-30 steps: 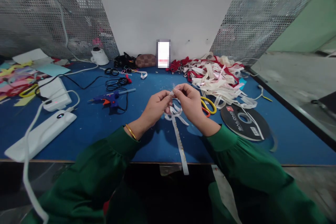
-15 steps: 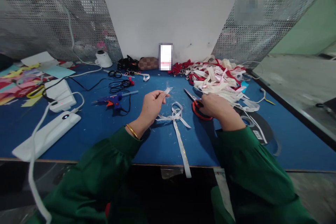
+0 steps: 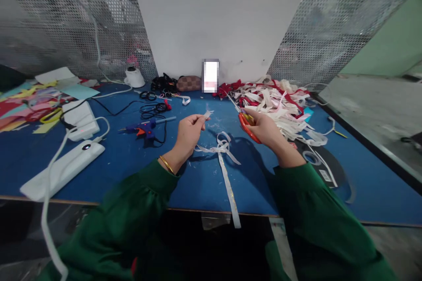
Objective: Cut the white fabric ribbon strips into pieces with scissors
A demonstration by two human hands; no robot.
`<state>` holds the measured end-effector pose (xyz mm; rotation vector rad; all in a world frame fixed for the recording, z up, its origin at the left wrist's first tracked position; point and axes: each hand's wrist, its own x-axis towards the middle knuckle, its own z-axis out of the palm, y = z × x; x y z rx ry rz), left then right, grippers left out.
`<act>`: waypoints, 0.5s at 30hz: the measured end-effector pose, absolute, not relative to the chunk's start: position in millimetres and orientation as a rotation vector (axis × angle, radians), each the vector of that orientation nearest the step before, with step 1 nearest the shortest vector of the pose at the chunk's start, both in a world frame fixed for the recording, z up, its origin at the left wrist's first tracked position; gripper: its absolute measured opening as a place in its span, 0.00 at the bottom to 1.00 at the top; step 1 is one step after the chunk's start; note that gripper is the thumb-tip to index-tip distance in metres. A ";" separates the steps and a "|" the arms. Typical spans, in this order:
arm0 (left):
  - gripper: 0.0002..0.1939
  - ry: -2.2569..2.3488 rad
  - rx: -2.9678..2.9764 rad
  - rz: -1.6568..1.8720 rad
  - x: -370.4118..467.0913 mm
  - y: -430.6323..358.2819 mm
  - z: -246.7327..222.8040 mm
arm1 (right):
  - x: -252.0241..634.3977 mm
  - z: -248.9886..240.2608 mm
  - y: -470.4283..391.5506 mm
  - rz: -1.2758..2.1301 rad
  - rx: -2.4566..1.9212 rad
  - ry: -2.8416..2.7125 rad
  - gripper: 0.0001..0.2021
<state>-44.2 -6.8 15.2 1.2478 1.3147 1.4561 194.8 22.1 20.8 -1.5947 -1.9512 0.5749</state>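
Pinching white scrap (image 3: pixel 208 114) in left hand (image 3: pixel 188 135), beyond ribbon (image 3: pixel 224 168); gripping scissors (image 3: pixel 246 127) in right hand (image 3: pixel 268 131), right of ribbon. Apparently done looping ribbon; not yet cutting scrap.

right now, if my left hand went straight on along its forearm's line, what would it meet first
Ahead of the left hand, likely the red ribbons; the tips of the scissors slant near that line and could come first, their depth being unclear.
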 end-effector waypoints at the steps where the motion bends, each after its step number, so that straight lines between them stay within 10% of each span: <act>1: 0.13 1.315 1.241 1.471 -45.1 -6.1 15.5 | 192.5 21.9 20.2 0.782 -1.460 -1.895 0.33; 5: 0.14 1.319 1.195 1.526 -49.3 -2.8 17.3 | 180.6 24.8 9.7 1.234 -1.144 -1.798 0.32; 15: 0.08 1.265 1.139 1.553 -49.4 -4.7 18.5 | 165.5 16.5 -1.9 1.155 -1.134 -2.034 0.21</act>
